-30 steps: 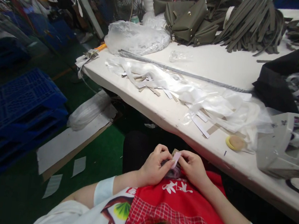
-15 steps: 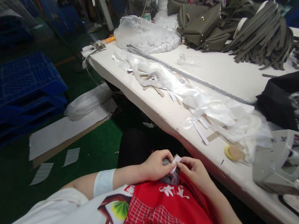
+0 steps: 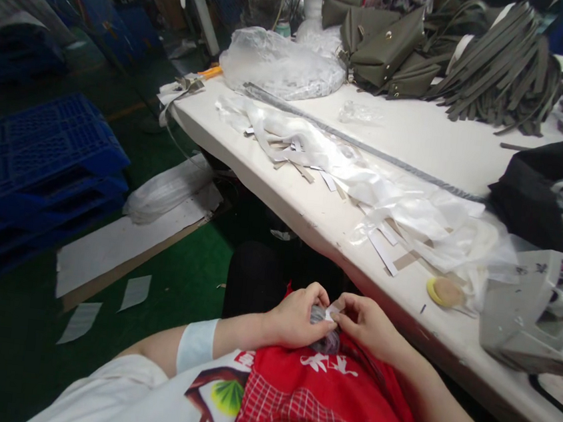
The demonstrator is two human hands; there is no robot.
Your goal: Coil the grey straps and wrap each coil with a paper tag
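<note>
Both my hands meet over my lap, just below the near edge of the white table (image 3: 310, 221). My left hand (image 3: 298, 317) is closed around a small grey bundle (image 3: 328, 342) that rests on the red cloth (image 3: 323, 390) covering my lap. My right hand (image 3: 367, 324) pinches a small pale paper strip (image 3: 332, 312) against that bundle. The fingertips of the two hands touch at the strip. Most of the strip is hidden between the fingers.
The table holds crumpled clear plastic and paper strips (image 3: 364, 186), a yellow tape roll (image 3: 444, 292), a grey bag (image 3: 532, 311), a black bag (image 3: 535, 191) and olive bags with straps (image 3: 429, 52). Blue crates (image 3: 35, 165) and cardboard sheets (image 3: 122, 241) lie on the green floor at left.
My hands have folded the pale strip down: it stood upright between my fingers a second ago and now lies mostly hidden against the grey bundle. The camera has shifted slightly.
</note>
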